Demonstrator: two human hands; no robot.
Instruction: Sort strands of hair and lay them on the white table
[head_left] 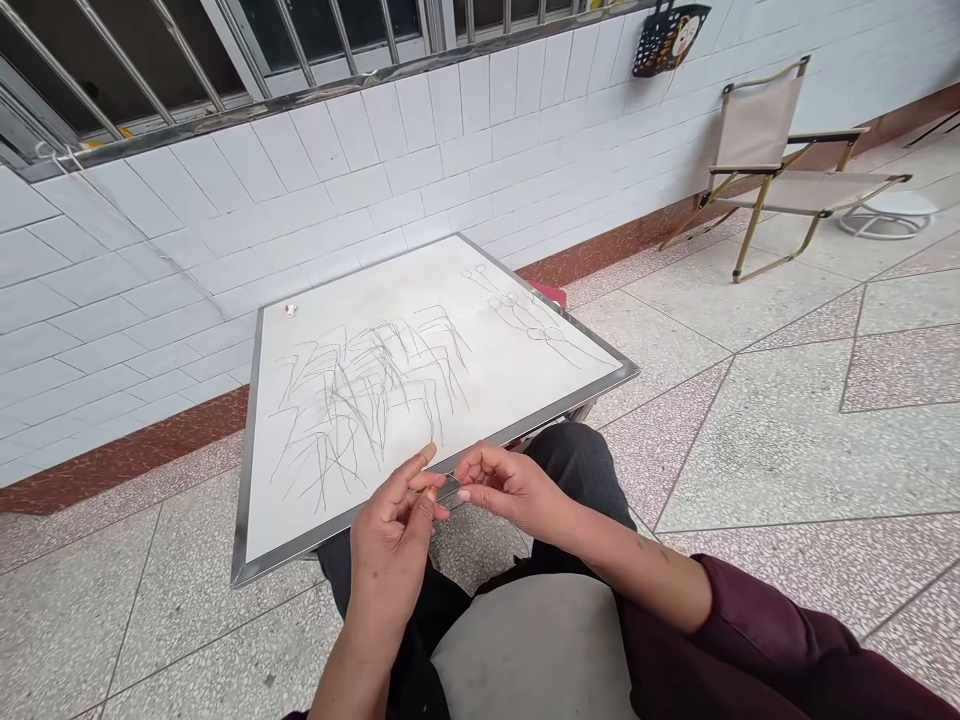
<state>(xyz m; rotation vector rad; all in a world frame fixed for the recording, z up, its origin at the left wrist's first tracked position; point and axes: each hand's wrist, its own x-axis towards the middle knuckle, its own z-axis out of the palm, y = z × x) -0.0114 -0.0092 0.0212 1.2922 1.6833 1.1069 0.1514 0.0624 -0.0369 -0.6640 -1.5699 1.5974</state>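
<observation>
Just over the table's near edge, my left hand (pixel 394 530) and my right hand (pixel 510 485) meet, fingertips almost touching. Both pinch a thin dark wire (pixel 452 480), whose short span shows between them. A tan covering wraps my left index fingertip, and something small and orange shows by the left thumb. Beyond the hands, many thin bent wires (pixel 386 345) lie in a loose pile on the white tabletop (pixel 420 270). Several wires with looped ends (pixel 510 303) lie apart from them at the right.
A small white and red item (pixel 291 311) sits at the table's far left corner. A tiled wall (pixel 315 200) stands behind the table, below barred windows. A folding chair (pixel 757 130) and a white stool (pixel 889 212) stand at the right; a black basket (pixel 664 42) hangs on the wall.
</observation>
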